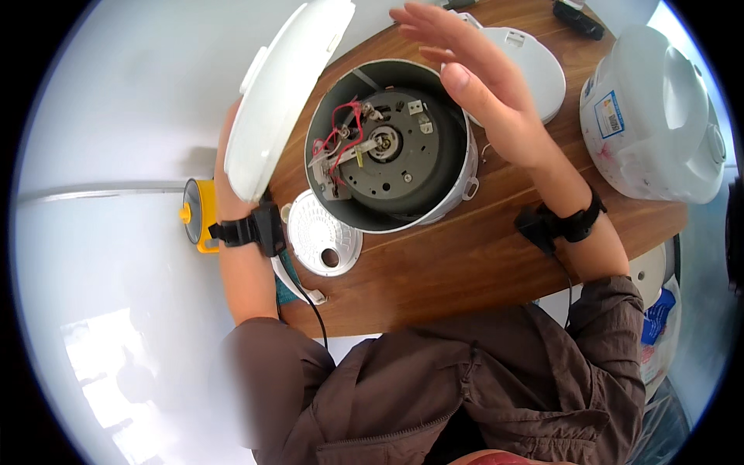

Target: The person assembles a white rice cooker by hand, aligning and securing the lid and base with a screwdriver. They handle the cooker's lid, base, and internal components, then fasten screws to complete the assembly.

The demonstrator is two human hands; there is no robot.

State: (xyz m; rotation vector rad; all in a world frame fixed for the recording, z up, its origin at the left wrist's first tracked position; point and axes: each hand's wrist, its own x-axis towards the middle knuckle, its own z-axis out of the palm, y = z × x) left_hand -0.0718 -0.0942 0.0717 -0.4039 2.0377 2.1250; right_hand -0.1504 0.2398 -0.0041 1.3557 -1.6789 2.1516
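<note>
Table (434,267): brown wood grain
Right end: white appliance (651,128) with a blue-edged label (609,114) on its side
Far right corner: small black object (578,20), kind unclear
Left: yellow case (206,215) with a knob, near the pale wall (116,124)
Below right: blue packet (658,316) beside a whitish disc (648,273)

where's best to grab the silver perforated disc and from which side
Probably by its near right rim, with the right hand, raised and open, coming from the person's side. The silver perforated disc lies low with that curved edge uncovered, while the round metal housing overlaps its far right part in this view.
</note>
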